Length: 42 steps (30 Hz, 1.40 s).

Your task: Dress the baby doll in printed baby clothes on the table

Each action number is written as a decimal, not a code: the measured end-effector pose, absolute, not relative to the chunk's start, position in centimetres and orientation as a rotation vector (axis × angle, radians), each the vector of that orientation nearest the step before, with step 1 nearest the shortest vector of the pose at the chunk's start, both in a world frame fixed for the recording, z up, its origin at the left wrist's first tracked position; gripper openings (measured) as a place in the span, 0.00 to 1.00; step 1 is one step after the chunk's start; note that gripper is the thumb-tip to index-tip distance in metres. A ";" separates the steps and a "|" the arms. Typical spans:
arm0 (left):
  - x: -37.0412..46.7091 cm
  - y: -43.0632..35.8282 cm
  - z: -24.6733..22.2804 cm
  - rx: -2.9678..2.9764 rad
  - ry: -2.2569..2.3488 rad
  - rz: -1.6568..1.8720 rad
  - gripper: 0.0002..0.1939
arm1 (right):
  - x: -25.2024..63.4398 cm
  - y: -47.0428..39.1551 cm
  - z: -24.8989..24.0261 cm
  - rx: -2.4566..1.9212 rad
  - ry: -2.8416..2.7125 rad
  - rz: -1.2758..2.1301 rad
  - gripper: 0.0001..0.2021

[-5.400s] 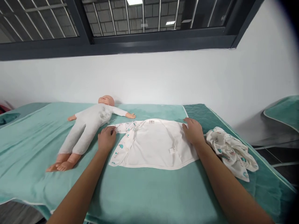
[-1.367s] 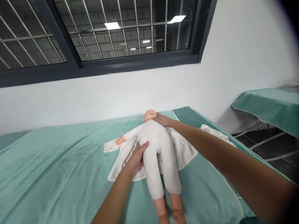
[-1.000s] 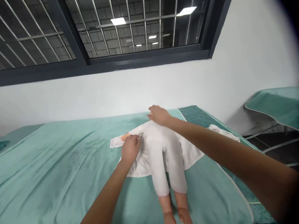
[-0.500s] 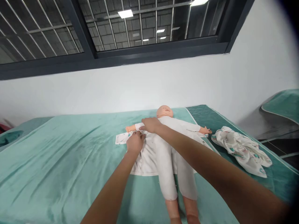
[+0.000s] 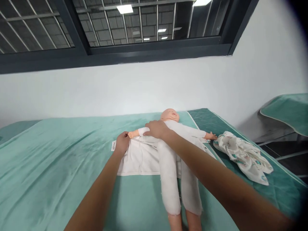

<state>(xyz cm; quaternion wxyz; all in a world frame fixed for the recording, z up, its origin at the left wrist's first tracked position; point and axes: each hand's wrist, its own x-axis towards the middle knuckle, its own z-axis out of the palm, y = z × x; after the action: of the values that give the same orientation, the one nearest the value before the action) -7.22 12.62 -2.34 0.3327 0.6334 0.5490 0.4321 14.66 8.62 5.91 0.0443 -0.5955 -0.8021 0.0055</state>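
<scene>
A baby doll with a white cloth body lies on its back, arms spread, head toward the wall. Under its torso and the arm on the left is an opened white baby garment. My left hand is closed in a pinch on the garment's sleeve edge, right beside the doll's small hand. My right hand lies across the doll's upper arm, fingers curled round it. That forearm crosses over the doll's torso and hides part of it. A printed sleeve end shows left of my left hand.
A crumpled white printed cloth lies to the right on a darker green pad. Green sheeting covers the bed. Behind stand a white wall and a barred window. Another green-covered surface is at the far right.
My left hand has moved left and slightly up, to beside the doll's hand, and the garment is spread wider on that side. My right hand stays on the doll's arm.
</scene>
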 end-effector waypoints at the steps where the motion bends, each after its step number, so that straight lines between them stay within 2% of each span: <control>1: -7.2 12.6 -2.4 1.637 1.432 1.144 0.15 | 14.7 8.6 5.9 -1.838 -2.461 0.011 0.22; 7: -6.9 11.5 -2.2 1.668 1.499 1.275 0.14 | 14.4 8.0 5.8 -1.896 -2.491 -0.043 0.19; 10: -6.3 10.2 -2.3 1.895 1.551 1.277 0.12 | 14.2 7.8 5.4 -1.911 -2.492 -0.067 0.18; 14: -5.2 9.0 -2.5 2.511 1.701 0.914 0.10 | 13.9 7.9 4.7 -1.898 -2.505 -0.113 0.17; 17: -4.6 8.7 -2.5 2.725 1.740 0.584 0.08 | 13.7 8.1 4.2 -1.866 -2.513 -0.149 0.18; 19: -4.4 8.7 -2.4 2.773 1.705 0.517 0.08 | 13.7 8.2 4.0 -1.834 -2.506 -0.173 0.18; 22: -4.0 8.6 -2.3 2.685 1.619 0.639 0.09 | 13.8 8.2 3.8 -1.794 -2.478 -0.197 0.18; 25: -3.3 8.2 -2.0 2.376 1.502 0.986 0.11 | 13.4 8.1 3.6 -1.772 -2.447 -0.201 0.18; 28: -2.4 7.8 -1.5 2.085 1.322 1.169 0.11 | 12.7 8.2 3.0 -1.770 -2.420 -0.202 0.13; 32: -2.2 7.7 -1.4 2.032 1.276 1.139 0.11 | 12.1 8.5 2.8 -1.778 -2.401 -0.205 0.11; 36: -3.1 8.0 -2.0 2.117 1.531 1.051 0.16 | 13.6 7.8 4.7 -1.606 -2.390 -0.025 0.14; 39: -3.4 7.9 -2.4 2.308 1.616 0.931 0.19 | 16.7 6.1 6.4 -1.472 -2.092 0.188 0.15; 42: -3.4 7.8 -2.4 2.390 1.588 0.963 0.16 | 21.5 3.9 6.1 -1.638 -1.735 0.095 0.15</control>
<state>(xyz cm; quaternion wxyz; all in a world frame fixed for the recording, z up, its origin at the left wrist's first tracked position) -3.39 7.77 -2.44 0.0576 0.7884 0.5238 0.3176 21.50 3.85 6.09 0.3680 -0.6379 -0.6755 0.0369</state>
